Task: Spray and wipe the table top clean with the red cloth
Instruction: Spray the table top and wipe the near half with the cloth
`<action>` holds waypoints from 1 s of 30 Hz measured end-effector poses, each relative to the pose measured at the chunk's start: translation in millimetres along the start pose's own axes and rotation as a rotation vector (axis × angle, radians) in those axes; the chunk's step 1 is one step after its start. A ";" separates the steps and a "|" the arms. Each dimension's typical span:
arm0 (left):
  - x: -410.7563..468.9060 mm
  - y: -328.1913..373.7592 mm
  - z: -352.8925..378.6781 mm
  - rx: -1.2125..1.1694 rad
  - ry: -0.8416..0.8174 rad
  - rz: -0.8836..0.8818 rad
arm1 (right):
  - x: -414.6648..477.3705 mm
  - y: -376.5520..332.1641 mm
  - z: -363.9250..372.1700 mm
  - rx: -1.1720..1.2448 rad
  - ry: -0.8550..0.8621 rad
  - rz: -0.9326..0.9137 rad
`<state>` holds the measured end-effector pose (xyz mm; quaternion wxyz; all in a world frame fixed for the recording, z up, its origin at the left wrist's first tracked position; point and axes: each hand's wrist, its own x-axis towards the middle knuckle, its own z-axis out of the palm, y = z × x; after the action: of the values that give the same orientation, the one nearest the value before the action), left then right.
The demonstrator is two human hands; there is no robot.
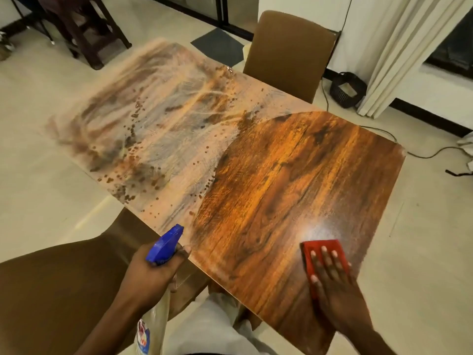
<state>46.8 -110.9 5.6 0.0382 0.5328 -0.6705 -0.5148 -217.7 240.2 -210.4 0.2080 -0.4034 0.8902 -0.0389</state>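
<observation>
A long wooden table top (pixel 281 180) runs from near me to the far left. Its near right part shines dark and glossy; the far part is dusty white with streaks and brown droplet spots (pixel 133 129). My right hand (pixel 332 280) lies flat, fingers spread, pressing a folded red cloth (pixel 311 248) onto the table near its front right edge. My left hand (pixel 153 272) grips a clear spray bottle (pixel 153 326) by the neck, its blue trigger head (pixel 166 245) pointing over the table's near left edge.
A brown chair (pixel 289 52) stands at the table's far side. Another brown chair (pixel 51 290) sits at my lower left. A black cable (pixel 409 149) and a black device (pixel 345 90) lie on the floor to the right, beside white curtains (pixel 399 47).
</observation>
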 end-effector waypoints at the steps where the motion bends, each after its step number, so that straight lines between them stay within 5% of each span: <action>1: 2.6 -4.1 -5.4 0.003 0.015 -0.007 | 13.5 4.2 -7.8 0.043 -0.016 0.072; 8: 31.2 -29.5 -44.2 0.011 0.074 -0.053 | 144.6 -28.3 -71.3 0.156 -0.013 0.301; 12: 51.5 -41.3 -67.1 -0.005 0.100 -0.103 | 224.3 -96.2 -90.5 0.141 -0.061 0.269; 18: 68.6 -38.8 -93.8 -0.030 0.130 -0.139 | 309.4 -258.3 -85.6 0.014 -0.212 -0.088; 23: 79.4 -36.7 -111.0 -0.026 0.099 -0.113 | 293.2 -369.3 -39.4 -0.136 -0.267 -0.488; 30: 97.0 -33.4 -112.3 0.035 0.094 -0.048 | 181.6 -359.3 25.6 -0.170 -0.176 -0.857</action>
<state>95.0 -253.7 -14.6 0.0478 0.5731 -0.6639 -0.4781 -61.9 -132.0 -210.1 0.2143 -0.7534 0.6215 -0.0139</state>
